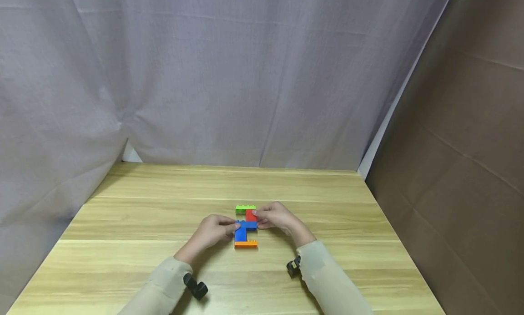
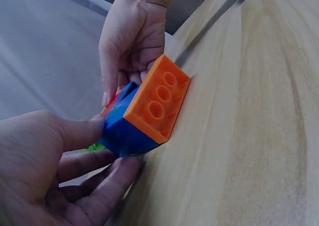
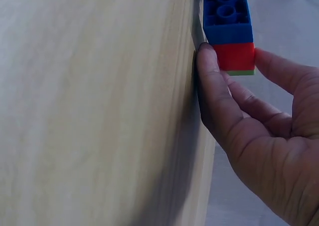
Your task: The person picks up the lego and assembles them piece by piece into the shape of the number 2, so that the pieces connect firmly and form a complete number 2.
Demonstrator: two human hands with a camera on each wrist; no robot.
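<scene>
A joined stack of toy building bricks sits between both hands in the middle of the head view. From the near end it runs through an orange brick (image 1: 245, 245), a small blue brick (image 1: 240, 235), a longer blue brick (image 1: 250, 225), a red brick (image 1: 250, 215) and a light green brick (image 1: 245, 207). My left hand (image 1: 213, 230) pinches the small blue brick between thumb and fingers. From the other side my right hand (image 1: 279, 216) pinches the red brick (image 3: 237, 56). Hollow tubes show in the underside of the orange brick (image 2: 159, 99) in the left wrist view.
Under the hands is a wood-grain table (image 1: 172, 215). Grey cloth (image 1: 213, 87) hangs behind its far edge, and a brown cloth (image 1: 450, 137) borders the right side. Each sleeved wrist wears a black camera mount, such as the left one (image 1: 195, 287).
</scene>
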